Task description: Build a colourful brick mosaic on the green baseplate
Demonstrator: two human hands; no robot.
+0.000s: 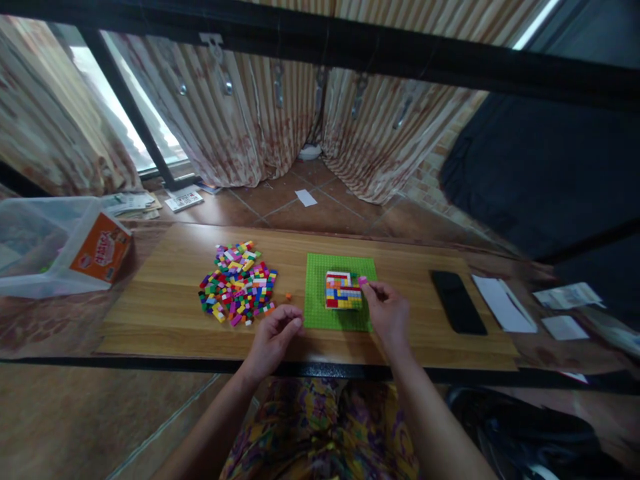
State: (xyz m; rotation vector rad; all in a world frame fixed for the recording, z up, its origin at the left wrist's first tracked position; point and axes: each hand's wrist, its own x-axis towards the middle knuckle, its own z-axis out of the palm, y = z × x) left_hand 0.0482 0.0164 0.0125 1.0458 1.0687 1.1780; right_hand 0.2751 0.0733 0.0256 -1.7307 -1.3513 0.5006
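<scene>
A green baseplate (320, 270) lies on the low wooden table (160, 300), and a small multicoloured brick block (343, 290) stands on it. My right hand (387, 313) pinches a small pink brick (363, 281) at the block's upper right corner. My left hand (274, 337) rests on the table by the baseplate's near left corner, fingers curled; whether it holds anything is hidden. A heap of loose coloured bricks (237, 283) lies left of the baseplate. One orange brick (288, 296) sits apart between heap and plate.
A black phone (457, 301) and white papers (503, 303) lie on the table's right part. A clear plastic bin (35, 247) with an orange box (103, 248) sits on the floor to the left. Curtains (240, 113) hang behind. A black bar (320, 50) crosses overhead.
</scene>
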